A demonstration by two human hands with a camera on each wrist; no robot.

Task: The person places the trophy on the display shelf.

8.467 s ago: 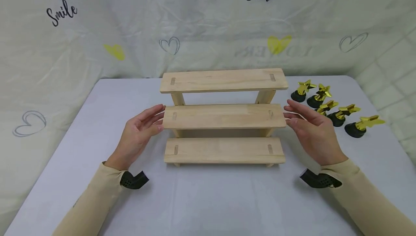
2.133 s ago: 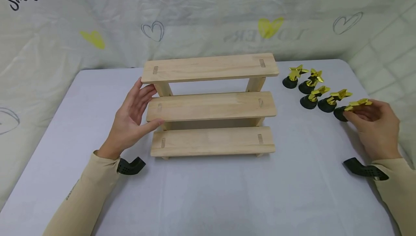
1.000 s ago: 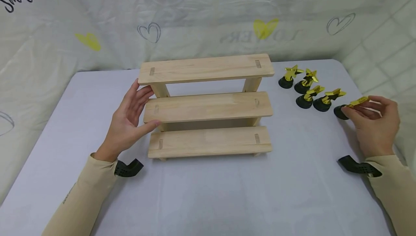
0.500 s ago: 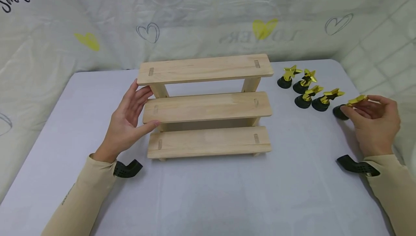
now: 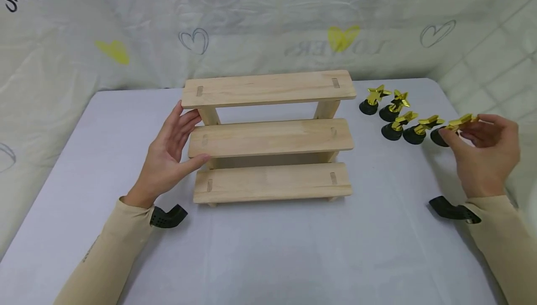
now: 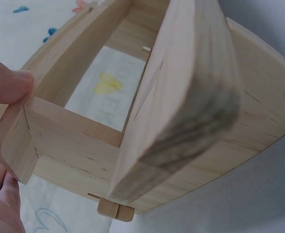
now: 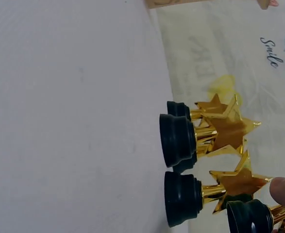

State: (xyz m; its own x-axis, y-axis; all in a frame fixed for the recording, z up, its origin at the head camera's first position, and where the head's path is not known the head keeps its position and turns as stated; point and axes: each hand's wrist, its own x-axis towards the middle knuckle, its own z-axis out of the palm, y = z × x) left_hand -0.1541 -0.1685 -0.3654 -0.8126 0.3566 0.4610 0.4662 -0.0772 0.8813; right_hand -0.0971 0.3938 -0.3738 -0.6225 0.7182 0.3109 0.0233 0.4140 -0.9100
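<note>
A three-tier wooden display stand (image 5: 270,137) stands on the white-covered table. My left hand (image 5: 163,160) holds its left end, thumb on the front edge of the middle board and fingers behind, under the top board's end. In the left wrist view the thumb (image 6: 8,82) lies against the board's edge. At the right, my right hand (image 5: 488,155) pinches a gold star trophy (image 5: 461,121) by its star. Its black base (image 7: 249,216) hangs off the table in the right wrist view, overlapping the row of other trophies in the head view.
Several more star trophies (image 5: 415,132) with black bases stand between the stand and my right hand, close to the held one. A printed cloth (image 5: 251,25) hangs behind the table's (image 5: 268,253) back edge.
My right hand has raised the star trophy off the table and shifted it slightly leftward and away, nearer the other trophies. Earlier, both hands were at the stand's sides; the left still holds it.
</note>
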